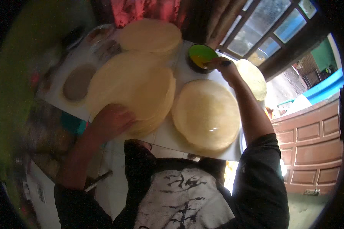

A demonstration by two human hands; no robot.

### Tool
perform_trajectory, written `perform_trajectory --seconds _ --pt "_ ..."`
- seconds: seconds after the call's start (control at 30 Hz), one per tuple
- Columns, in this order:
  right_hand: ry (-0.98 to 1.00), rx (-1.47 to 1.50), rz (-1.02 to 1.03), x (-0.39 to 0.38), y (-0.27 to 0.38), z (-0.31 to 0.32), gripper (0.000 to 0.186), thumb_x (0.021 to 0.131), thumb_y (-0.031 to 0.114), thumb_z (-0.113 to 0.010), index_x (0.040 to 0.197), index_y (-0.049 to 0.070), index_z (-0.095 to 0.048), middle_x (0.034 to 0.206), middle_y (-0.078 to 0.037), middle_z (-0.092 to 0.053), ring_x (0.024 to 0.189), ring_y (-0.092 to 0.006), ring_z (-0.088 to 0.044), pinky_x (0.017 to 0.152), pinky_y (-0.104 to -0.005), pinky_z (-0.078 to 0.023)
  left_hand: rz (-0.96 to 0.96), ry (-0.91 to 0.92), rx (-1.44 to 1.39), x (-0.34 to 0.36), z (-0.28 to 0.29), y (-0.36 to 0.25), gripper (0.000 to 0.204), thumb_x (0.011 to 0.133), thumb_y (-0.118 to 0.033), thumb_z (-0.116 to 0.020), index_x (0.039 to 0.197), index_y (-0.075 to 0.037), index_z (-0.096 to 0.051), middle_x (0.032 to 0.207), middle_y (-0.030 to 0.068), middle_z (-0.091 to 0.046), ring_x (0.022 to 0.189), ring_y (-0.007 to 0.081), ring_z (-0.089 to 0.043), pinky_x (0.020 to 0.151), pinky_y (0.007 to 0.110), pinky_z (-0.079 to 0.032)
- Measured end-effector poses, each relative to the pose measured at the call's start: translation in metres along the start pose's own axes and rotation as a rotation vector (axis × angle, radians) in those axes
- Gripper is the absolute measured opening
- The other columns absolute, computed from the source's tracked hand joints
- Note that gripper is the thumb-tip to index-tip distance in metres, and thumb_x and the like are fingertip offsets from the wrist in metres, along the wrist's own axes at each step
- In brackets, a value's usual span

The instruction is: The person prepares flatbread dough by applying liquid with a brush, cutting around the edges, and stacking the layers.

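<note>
1. White table (pixel 182 71), across the middle of the frame.
2. Large stack of round, pale sheets (pixel 132 82), left of centre; the left hand (pixel 116 117) is at its lower edge, blurred, so I cannot tell its fingers.
3. Shiny round stack (pixel 206 114), centre right.
4. Green bowl (pixel 202 53), upper centre, yellow inside.
5. Right hand (pixel 225 70), beside the bowl, fingers closed around a small dark-ended tool (pixel 226 63).

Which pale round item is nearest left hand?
The large left-centre stack: the left hand is at its near edge. The back stack, front-right stack and far-right disc lie farther off.
</note>
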State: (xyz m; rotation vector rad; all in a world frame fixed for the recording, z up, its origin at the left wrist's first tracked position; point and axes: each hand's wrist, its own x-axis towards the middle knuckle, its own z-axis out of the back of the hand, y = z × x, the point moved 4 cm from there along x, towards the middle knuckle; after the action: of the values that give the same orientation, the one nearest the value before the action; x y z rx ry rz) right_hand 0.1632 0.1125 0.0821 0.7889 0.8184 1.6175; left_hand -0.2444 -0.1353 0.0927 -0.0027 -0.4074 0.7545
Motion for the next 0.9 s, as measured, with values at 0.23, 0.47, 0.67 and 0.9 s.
perform_trajectory --seconds 0.23,0.47,0.67,0.9 --pt "-0.790 -0.182 0.272 -0.051 0.032 -0.031 0.060 0.087 0.016 -0.079 0.139 -0.001 -0.054 0.120 -0.023 -0.062 0.104 -0.0300 -0.060 0.096 -0.0419 -0.049 0.077 -0.067 0.049 0.001 -0.001 0.028 0.016 0.094 -0.021 -0.067 0.103 -0.009 -0.067 0.098 0.0118 -0.069 0.094 0.0345 -0.067 0.082 0.048 -0.054" --pt "0.501 -0.320 0.505 -0.094 0.152 -0.199 0.045 0.091 0.035 -0.076 0.126 0.008 -0.069 0.125 -0.017 -0.070 0.118 -0.0380 -0.065 0.105 -0.0452 -0.050 0.199 0.116 0.141 0.030 0.006 0.068 0.030 0.091 -0.027 -0.068 0.115 -0.008 -0.068 0.110 0.0110 -0.071 0.103 0.0321 -0.069 0.089 0.047 -0.055" --pt "0.657 -0.363 0.705 -0.051 0.171 -0.199 0.031 0.094 0.029 -0.072 0.112 0.003 -0.074 0.112 -0.015 -0.074 0.105 -0.0330 -0.070 0.094 -0.0419 -0.054 0.351 0.048 0.080 -0.007 0.021 0.064 0.044 0.090 -0.030 -0.075 0.127 -0.007 -0.068 0.122 0.0118 -0.069 0.114 0.0312 -0.066 0.103 0.049 -0.049" --pt "0.614 -0.535 0.892 0.002 0.207 -0.195 0.033 0.093 0.032 -0.073 0.110 0.003 -0.075 0.106 -0.016 -0.075 0.097 -0.0302 -0.072 0.089 -0.0412 -0.055 0.564 0.063 -0.031 -0.054 0.031 0.135 0.034 0.092 -0.024 -0.076 0.118 -0.002 -0.072 0.108 0.0159 -0.072 0.098 0.0309 -0.069 0.088 0.043 -0.054"
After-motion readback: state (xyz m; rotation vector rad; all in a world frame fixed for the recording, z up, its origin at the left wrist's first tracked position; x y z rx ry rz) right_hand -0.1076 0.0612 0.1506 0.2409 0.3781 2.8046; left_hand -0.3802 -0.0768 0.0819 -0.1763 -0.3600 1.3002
